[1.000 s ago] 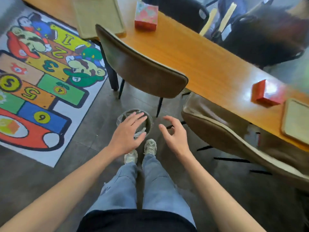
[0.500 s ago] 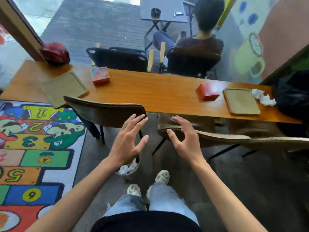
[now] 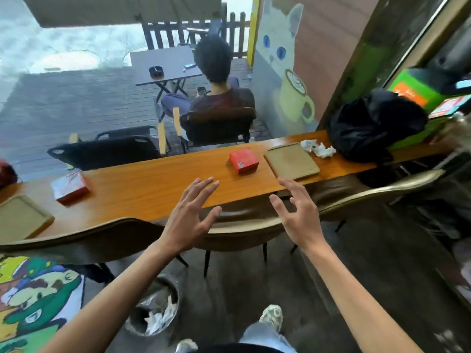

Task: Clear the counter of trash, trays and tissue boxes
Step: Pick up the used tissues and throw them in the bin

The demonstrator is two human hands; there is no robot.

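Reaching out over the brown chair backs (image 3: 237,231), the left hand (image 3: 187,220) and right hand (image 3: 300,215) are both empty, fingers spread wide. The long orange wooden desk (image 3: 158,184) has bare room in its middle. A red tissue box (image 3: 244,160) sits just beside a flat tan tray (image 3: 291,160), with crumpled white paper (image 3: 318,148) at the far edge. Another red box (image 3: 70,187) and tray (image 3: 21,217) lie at the left end. A bin with paper in it (image 3: 155,312) stands on the floor.

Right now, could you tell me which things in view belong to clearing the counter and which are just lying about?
Belongs to the job:
crumpled tissues
right tray
left tray
red tissue box
left tissue box
bin

Just lying about:
black bag
chairs
floor mat
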